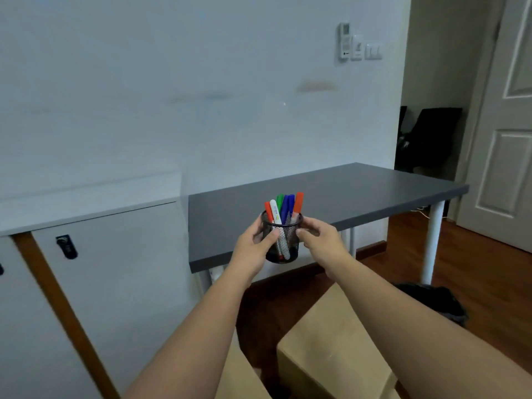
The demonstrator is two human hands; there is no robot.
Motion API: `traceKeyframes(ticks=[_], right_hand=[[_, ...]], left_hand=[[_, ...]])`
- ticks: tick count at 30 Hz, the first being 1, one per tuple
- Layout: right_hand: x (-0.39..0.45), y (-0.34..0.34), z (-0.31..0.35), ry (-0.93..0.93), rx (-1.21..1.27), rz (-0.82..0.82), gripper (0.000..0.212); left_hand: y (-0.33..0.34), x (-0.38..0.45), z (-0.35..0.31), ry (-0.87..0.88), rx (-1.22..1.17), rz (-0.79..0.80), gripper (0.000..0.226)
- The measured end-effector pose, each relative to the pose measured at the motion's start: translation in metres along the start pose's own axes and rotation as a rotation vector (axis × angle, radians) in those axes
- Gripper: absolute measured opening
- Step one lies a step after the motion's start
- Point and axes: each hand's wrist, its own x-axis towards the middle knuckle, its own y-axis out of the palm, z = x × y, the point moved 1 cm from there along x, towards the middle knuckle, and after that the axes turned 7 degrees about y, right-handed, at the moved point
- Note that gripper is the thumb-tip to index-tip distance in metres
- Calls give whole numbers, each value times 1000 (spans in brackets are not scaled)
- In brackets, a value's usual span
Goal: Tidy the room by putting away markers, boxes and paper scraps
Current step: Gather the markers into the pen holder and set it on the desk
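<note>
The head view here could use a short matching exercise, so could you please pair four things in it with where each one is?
Things:
1. markers
2. mesh cup
3. cardboard box
4. black bin

Places:
A. on the floor beside the table leg
B. between the two hands
C. standing in the cup
D. on the floor beneath the forearms

Pairs: 1-C, 2-B, 3-D, 4-A

You hold a black mesh cup (282,240) of markers (283,210) capped red, white, green, blue and orange-red, over a dark grey table (359,194) on white legs, with plain tan cardboard boxes (334,349) on reddish-brown wood floor (475,254).
</note>
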Motion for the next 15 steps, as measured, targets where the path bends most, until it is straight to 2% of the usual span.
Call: traceKeyframes(ticks=[4,7,12,15], right_hand=[[32,41,2,-9,-116,146,56],[57,67,4,-10,-162,230,60],[90,104,0,-37,-262,298,73],[104,121,-7,-30,-309,329,83]], left_hand=[[-34,27,23,-26,13,-64,54],[-61,46,38,-2,60,-90,53],[-101,73,61,-38,82,-129,45],[-116,82,70,-31,129,-148,54]])
